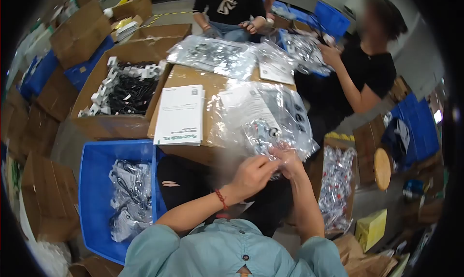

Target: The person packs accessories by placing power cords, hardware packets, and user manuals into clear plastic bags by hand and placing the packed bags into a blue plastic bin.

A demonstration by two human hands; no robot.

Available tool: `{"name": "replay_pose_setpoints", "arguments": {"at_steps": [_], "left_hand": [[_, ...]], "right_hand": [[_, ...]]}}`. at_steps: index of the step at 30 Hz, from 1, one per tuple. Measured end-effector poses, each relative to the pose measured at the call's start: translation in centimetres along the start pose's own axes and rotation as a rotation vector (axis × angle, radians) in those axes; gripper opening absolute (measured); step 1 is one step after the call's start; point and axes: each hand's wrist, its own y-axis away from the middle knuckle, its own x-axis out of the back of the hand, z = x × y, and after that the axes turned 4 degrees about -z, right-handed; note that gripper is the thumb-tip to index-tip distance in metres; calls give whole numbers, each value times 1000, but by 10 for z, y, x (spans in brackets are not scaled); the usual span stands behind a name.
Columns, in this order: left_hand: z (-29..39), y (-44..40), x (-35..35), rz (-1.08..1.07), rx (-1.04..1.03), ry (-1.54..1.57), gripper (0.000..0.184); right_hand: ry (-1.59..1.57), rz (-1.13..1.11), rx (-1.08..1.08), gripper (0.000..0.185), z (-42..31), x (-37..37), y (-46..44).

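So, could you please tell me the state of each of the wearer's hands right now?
Left hand: closed; its exact grip cannot be told.
Right hand: closed, holding the small clear bag.

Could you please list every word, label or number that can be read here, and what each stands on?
"SpaceWalk", upside down, on the stack of white booklets; the characters after it are unclear.
"Walking Treadmill", upside down, on the same stack.
Smaller print on that stack: too small to read surely.
Printed sheet: too blurred to read.
Far white booklet: too small and blurred.
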Motion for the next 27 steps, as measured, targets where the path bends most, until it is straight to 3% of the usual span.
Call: {"name": "replay_pose_setpoints", "arguments": {"at_steps": [5, 8, 10, 11, 12, 13, 14, 15, 16, 17, 18, 19, 24, 27], "left_hand": [[-1, 1, -9, -46, -54, 159, 24], [-2, 0, -9, -34, -128, 292, 22], [-12, -2, 24, -89, -107, 265, 20], [-17, -4, 46, -176, -102, 269, 19], [-27, -5, 66, -265, -97, 277, 18], [-45, -8, 91, -73, -128, 216, 18], [-69, -11, 121, 113, -160, 153, 18], [-101, -9, 155, 131, -99, -5, 17], [-131, -7, 184, 269, 173, 72, 15], [-161, -2, 221, 256, 317, -182, 12], [-213, 11, 247, 258, 337, -311, 13], [-234, 18, 281, 406, 463, -311, 18], [-358, 79, 407, -94, 968, -806, 24], [-419, 119, 458, -452, 1335, -878, 31]], "right_hand": [[52, -310, -38, 13, -17, -43, -52], [-98, -277, -107, 14, -2, -65, -93], [349, -366, 405, 17, 28, -62, -128], [357, -393, 403, 17, 24, -66, -134], [639, -243, 221, 20, -5, -86, -113], [914, -80, 35, 22, -20, -102, -105], [608, -273, 533, 25, 17, -71, -138], [250, -450, 1003, 28, 54, -41, -171], [736, -211, 789, 28, 22, -75, -133], [1193, 46, 535, 28, -10, -108, -95], [1191, 36, 539, 28, -2, -107, -102], [1106, 63, 567, 28, 10, -96, -106], [1055, 188, 520, 23, 33, -73, -118], [1106, 233, 585, 19, 46, -56, -121]]}}
